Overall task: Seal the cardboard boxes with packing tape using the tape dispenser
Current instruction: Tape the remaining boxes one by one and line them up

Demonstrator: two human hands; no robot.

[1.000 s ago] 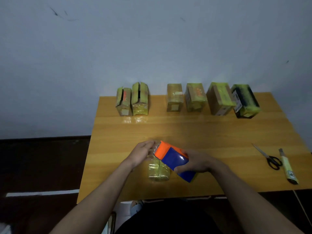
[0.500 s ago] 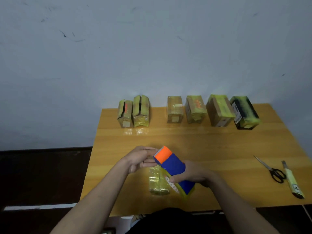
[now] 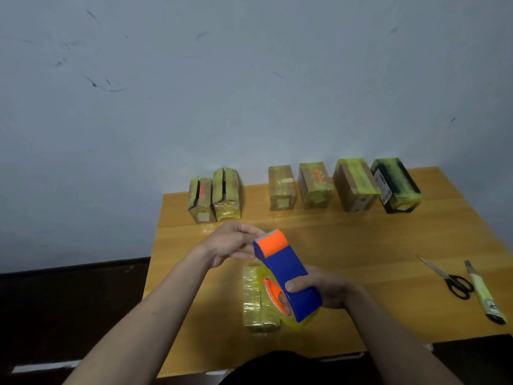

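My right hand (image 3: 322, 287) grips a blue and orange tape dispenser (image 3: 286, 273) with a yellowish tape roll, held tilted above the table. My left hand (image 3: 231, 241) is at the dispenser's orange front end, fingers curled there; whether they pinch the tape end is too small to tell. Under the dispenser a small tape-wrapped cardboard box (image 3: 256, 300) lies on the wooden table (image 3: 347, 245). Along the back edge stand several more boxes: two with open top slits (image 3: 201, 200) (image 3: 226, 194), and taped ones (image 3: 281, 187) (image 3: 315, 184) (image 3: 355, 184) (image 3: 395, 184).
Black-handled scissors (image 3: 449, 277) and a utility knife (image 3: 484, 293) lie near the table's right edge. A pale wall rises right behind the row of boxes. Dark floor lies left of the table.
The dispenser has risen and tilted more upright, its orange end higher. My left hand has moved up with that end. The camera view has tipped, so the table sits lower in frame.
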